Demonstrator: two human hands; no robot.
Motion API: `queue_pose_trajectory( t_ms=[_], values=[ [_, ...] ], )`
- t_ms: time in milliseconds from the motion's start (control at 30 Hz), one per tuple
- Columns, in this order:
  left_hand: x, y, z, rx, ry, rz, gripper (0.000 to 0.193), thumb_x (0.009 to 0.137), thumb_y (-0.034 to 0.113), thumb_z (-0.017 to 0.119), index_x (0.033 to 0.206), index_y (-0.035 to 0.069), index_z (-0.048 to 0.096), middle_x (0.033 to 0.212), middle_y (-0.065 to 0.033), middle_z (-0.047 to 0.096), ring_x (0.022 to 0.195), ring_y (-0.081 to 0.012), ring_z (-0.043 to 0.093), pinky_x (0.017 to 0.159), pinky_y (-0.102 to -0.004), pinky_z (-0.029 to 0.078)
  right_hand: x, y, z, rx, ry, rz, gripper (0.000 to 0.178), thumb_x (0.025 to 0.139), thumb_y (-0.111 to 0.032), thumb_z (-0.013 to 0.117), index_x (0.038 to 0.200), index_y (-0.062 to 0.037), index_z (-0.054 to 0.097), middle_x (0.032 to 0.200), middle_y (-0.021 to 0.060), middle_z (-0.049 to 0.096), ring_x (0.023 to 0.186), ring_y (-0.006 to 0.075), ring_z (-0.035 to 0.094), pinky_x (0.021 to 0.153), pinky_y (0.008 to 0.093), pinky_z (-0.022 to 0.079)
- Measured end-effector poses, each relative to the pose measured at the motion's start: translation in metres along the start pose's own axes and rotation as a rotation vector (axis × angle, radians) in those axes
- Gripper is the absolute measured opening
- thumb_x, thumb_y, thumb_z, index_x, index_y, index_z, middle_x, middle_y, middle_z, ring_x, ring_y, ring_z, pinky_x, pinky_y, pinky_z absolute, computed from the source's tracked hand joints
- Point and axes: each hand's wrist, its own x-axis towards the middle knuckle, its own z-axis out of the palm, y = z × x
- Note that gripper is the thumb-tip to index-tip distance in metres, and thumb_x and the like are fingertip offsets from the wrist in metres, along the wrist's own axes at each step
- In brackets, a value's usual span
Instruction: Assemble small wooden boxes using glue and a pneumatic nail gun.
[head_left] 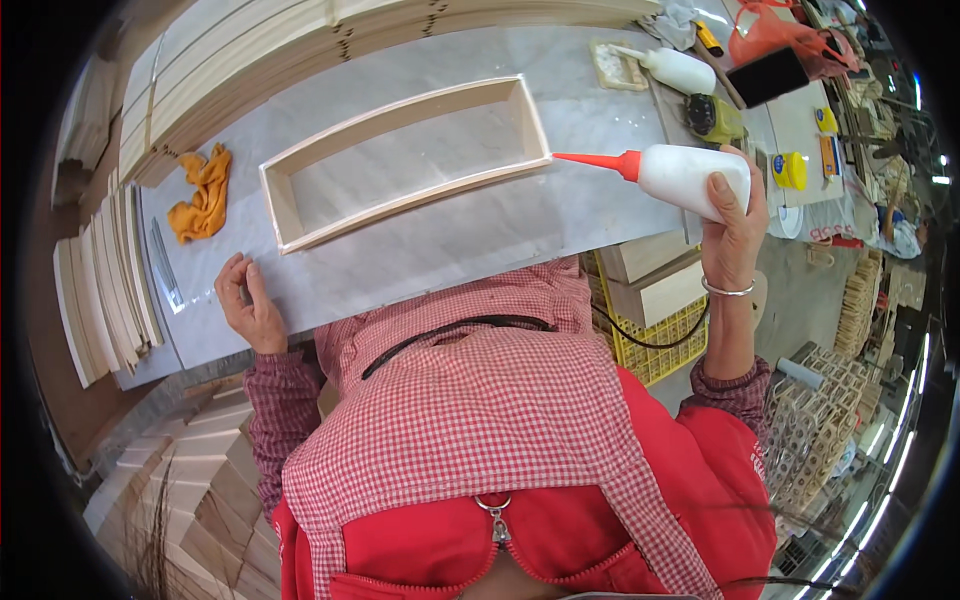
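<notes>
Right grip [738,215] wraps the bottle [690,178]; left grip [250,305] curls empty. Between them, the joined frame [400,122], apparently glue-rimmed, lies uncovered.

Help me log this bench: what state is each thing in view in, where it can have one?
Right hand: closed around white bottle
Left hand: seemingly empty, fingers loosely curled
White bottle: held sideways, nozzle pointing at frame
Frame: joined at corners, open in the middle
Far bottle: lying down, unheld
Cloth: crumpled
Boards: stacked
</notes>
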Motion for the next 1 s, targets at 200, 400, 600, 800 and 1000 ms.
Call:
queue_pose_trajectory(
  t_ms=[200, 400, 600, 800, 1000],
  values=[
    [-0.002, -0.006, -0.004, -0.01, -0.024, 0.019, 0.013, 0.09, 0.012, 0.055, 0.098, 0.003, 0.059, 0.115, -0.0099, 0.054, 0.105, -0.0216, 0.051, 0.092, -0.0316, 0.041, 0.029, 0.043, -0.019, 0.273, 0.371, -0.091, 0.042, 0.08, -0.014, 0.07, 0.112, 0.0017, 0.048, 0.106, 0.013, 0.054, 0.092, 0.0202, 0.056, 0.082, 0.0282, 0.049],
    [0.004, -0.012, 0.0, 0.078, -0.074, 0.027, 0.019, 0.092, 0.018, 0.054, 0.102, 0.002, 0.059, 0.117, -0.0114, 0.054, 0.107, -0.0231, 0.051, 0.095, -0.0327, 0.039, 0.055, 0.126, -0.021, -0.333, 0.644, -0.25, 0.048, 0.075, -0.023, 0.076, 0.109, -0.0001, 0.049, 0.099, 0.0121, 0.056, 0.086, 0.0212, 0.058, 0.076, 0.0303, 0.049],
    [0.005, -0.017, -0.008, 0.104, -0.122, 0.029, 0.025, 0.094, 0.02, 0.052, 0.11, 0.002, 0.057, 0.117, -0.0119, 0.054, 0.106, -0.0232, 0.052, 0.095, -0.0316, 0.039, 0.027, 0.103, -0.063, -0.605, 0.613, -0.511, 0.038, 0.074, -0.016, 0.075, 0.106, -0.0026, 0.059, 0.099, 0.0097, 0.061, 0.087, 0.0192, 0.058, 0.08, 0.0286, 0.048],
    [0.013, -0.021, -0.011, 0.146, -0.157, -0.022, 0.029, 0.096, 0.023, 0.049, 0.116, 0.003, 0.054, 0.117, -0.0117, 0.054, 0.107, -0.023, 0.052, 0.096, -0.0316, 0.038, -0.049, 0.19, -0.272, -0.956, 1.031, 0.159, 0.055, 0.072, -0.039, 0.073, 0.106, 0.0016, 0.056, 0.101, 0.0176, 0.06, 0.09, 0.0296, 0.059, 0.081, 0.0356, 0.048],
    [0.009, -0.005, -0.017, 0.25, -0.212, -0.049, 0.031, 0.096, 0.025, 0.047, 0.119, 0.004, 0.053, 0.119, -0.0111, 0.052, 0.109, -0.0229, 0.05, 0.097, -0.0325, 0.037, -0.093, 0.293, -0.228, -0.925, 0.766, 1.038, 0.095, 0.063, -0.064, 0.072, 0.124, 0.0009, 0.04, 0.117, 0.0242, 0.051, 0.102, 0.0404, 0.056, 0.087, 0.0435, 0.046]
  ],
)
